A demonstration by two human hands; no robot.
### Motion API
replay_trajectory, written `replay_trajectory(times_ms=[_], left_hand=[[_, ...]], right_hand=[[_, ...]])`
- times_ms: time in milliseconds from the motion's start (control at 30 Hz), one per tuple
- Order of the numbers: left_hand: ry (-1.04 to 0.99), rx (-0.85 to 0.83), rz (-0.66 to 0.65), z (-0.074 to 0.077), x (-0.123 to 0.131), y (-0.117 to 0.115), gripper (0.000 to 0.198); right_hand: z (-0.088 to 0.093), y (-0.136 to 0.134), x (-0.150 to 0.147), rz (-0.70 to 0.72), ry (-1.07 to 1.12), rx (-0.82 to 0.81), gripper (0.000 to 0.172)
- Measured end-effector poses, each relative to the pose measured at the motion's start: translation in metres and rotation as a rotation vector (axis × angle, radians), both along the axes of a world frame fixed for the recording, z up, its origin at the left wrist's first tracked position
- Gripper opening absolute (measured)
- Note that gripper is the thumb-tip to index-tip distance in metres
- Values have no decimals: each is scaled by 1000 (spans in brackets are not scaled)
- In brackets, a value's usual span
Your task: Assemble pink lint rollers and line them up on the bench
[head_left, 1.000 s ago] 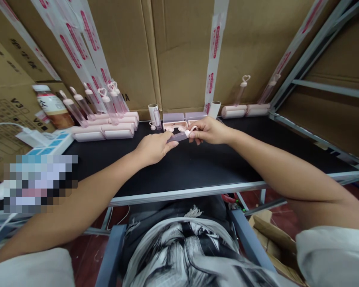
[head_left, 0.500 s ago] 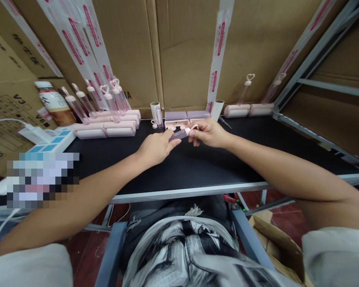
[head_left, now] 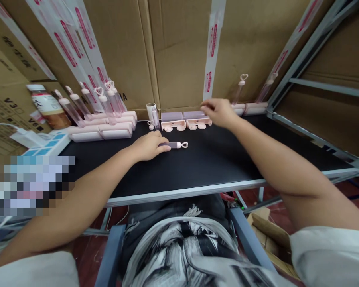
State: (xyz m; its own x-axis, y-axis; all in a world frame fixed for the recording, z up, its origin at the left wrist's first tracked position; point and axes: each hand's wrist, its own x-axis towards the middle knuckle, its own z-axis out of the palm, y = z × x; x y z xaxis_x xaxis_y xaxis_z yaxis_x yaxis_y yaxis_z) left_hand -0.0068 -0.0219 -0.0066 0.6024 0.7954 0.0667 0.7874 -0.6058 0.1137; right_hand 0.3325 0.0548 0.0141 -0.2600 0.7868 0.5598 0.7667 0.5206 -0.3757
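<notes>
Head view: the left hand is closed on a purple tube, heart loop to the right, on or just above the black worktop; the right hand is apart from it, fingers curled, its grip impossible to tell. The step in hand seems to be reaching back while holding the tube; the next move calls for a steady left hold. Two pink trays have round flaps out, contents unclear; the bottle contains brown liquid; the white cylinder's inside is hidden.
</notes>
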Motion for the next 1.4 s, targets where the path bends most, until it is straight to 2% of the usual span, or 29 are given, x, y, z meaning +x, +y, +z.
replay_trajectory(times_ms=[67,100,200,367,467,567,633,667,800,900,1000,1033,1100,1200,1300,1400], left_hand=[[29,6,10,-1,2,-2,53],[53,15,15,-1,4,-3,53],[170,47,31,5,10,-5,53],[391,52,-22,22,26,-2,53],[349,28,-51,26,30,1,55],[224,16,-64,21,29,0,61],[134,55,-69,14,26,-1,67],[72,85,-72,11,26,-1,70],[-311,191,-13,2,27,0,87],[-525,237,30,2,31,-4,98],[-577,326,40,5,34,-11,76],[-585,357,53,5,34,-13,67],[-628,400,90,5,33,-13,61],[-745,412,122,1,26,-4,68],[-860,392,101,-4,18,9,76],[-946,377,56,-7,13,18,82]], right_hand=[[-2,21,28,-219,-4,-8,50],[-5,29,40,-275,-22,-35,55],[-15,46,60,-317,-78,-110,65],[-20,53,57,-351,-139,-139,50],[-11,51,61,-459,-125,-104,39],[5,46,67,-506,-5,-8,28],[13,40,62,-418,194,14,17],[16,34,56,-323,319,-18,13],[13,-2,2,219,725,-375,34],[4,-36,-41,422,787,-631,43],[-4,-53,-63,533,801,-760,44],[-6,-53,-63,542,784,-739,41],[-10,-44,-56,486,674,-573,33],[-18,-21,-36,274,314,-259,39],[-26,-4,-21,114,4,-242,53],[-28,-1,-19,98,-150,-320,65]])
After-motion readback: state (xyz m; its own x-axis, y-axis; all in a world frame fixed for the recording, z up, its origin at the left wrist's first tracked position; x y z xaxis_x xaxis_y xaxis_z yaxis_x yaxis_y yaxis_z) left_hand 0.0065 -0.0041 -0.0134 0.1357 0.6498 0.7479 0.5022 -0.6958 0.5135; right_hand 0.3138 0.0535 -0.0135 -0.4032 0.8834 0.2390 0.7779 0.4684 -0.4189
